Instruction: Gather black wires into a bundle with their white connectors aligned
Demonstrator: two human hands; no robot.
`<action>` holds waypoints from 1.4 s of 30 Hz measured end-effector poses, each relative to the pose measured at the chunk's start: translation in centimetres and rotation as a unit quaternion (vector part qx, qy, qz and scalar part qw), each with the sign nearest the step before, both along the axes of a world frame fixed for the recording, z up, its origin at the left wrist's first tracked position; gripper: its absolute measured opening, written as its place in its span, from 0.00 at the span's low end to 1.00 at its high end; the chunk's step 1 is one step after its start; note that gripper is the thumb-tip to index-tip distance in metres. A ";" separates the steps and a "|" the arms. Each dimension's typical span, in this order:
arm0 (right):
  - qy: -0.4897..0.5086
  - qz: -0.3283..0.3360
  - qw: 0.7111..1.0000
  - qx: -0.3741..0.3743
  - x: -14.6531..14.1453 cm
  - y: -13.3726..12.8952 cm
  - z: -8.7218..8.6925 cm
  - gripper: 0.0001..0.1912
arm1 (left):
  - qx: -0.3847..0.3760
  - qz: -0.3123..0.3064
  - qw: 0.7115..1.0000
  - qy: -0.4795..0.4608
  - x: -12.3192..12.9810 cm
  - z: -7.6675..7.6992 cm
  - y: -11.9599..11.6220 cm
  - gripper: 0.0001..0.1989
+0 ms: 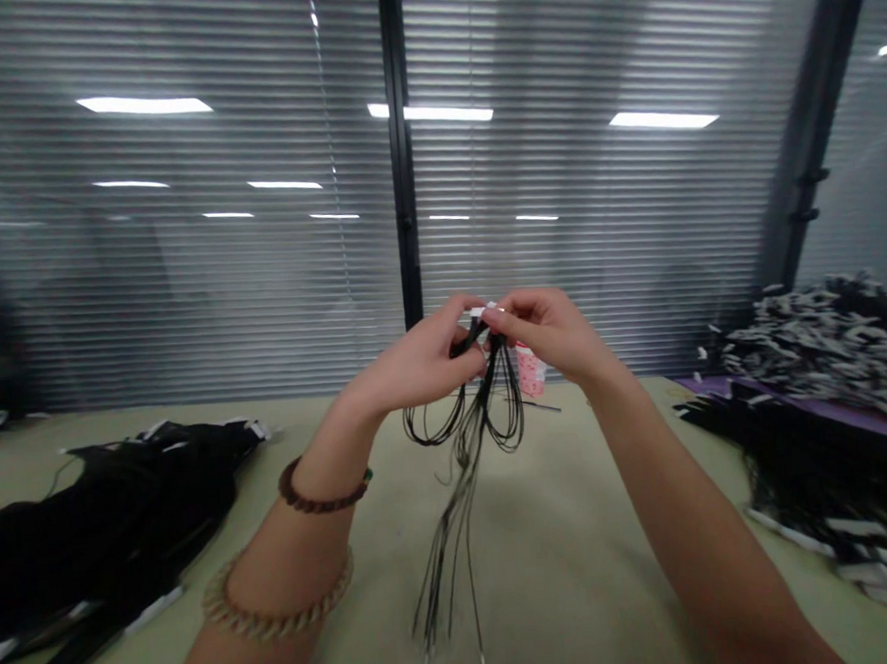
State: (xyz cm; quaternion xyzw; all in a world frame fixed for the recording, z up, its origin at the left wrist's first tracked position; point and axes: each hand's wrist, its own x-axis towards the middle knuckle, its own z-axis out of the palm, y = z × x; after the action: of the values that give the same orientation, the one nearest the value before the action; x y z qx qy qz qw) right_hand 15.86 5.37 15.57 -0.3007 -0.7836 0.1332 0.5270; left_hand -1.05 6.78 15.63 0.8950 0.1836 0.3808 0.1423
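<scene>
A bundle of thin black wires (pixel 484 400) with white connectors (pixel 476 312) at its top hangs between my two hands above the table. Loops bulge out on both sides, and the loose ends trail down toward me. My left hand (pixel 436 347) is closed, its fingers wrapped around the wires just below a connector. With thumb and fingers pinched together, my right hand (pixel 552 327) grips a white connector at the top of the bundle. The fingers partly cover the connectors, so their exact fit is hidden.
On the pale green table (pixel 562 555), a pile of black wire bundles (pixel 123 502) lies at left. More black wires (pixel 812 460) and a heap of white connectors (pixel 835 338) lie at right. A pink patterned cup (pixel 530 370) stands behind my hands, before a window with blinds (pixel 260 283).
</scene>
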 end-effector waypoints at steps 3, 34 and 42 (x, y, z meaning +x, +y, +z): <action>-0.062 -0.097 0.993 -0.009 0.4 0.5 -0.1 0.20 | 0.120 0.093 0.987 0.051 -0.1 -0.1 0.6 0.20; 0.091 0.034 0.984 -0.147 -0.5 0.2 -0.1 0.10 | 0.191 0.113 0.973 0.062 1.4 -0.4 0.5 0.14; 0.050 0.027 0.985 -0.162 -0.6 -0.7 0.2 0.12 | 0.105 0.057 0.989 0.093 0.6 -0.2 -0.1 0.12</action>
State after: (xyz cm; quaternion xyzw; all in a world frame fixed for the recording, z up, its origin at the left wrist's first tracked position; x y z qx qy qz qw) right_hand 15.31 4.69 15.75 -0.3537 -0.7322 0.2873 0.5062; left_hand -0.47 6.68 15.39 0.9246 0.2057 0.3205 0.0083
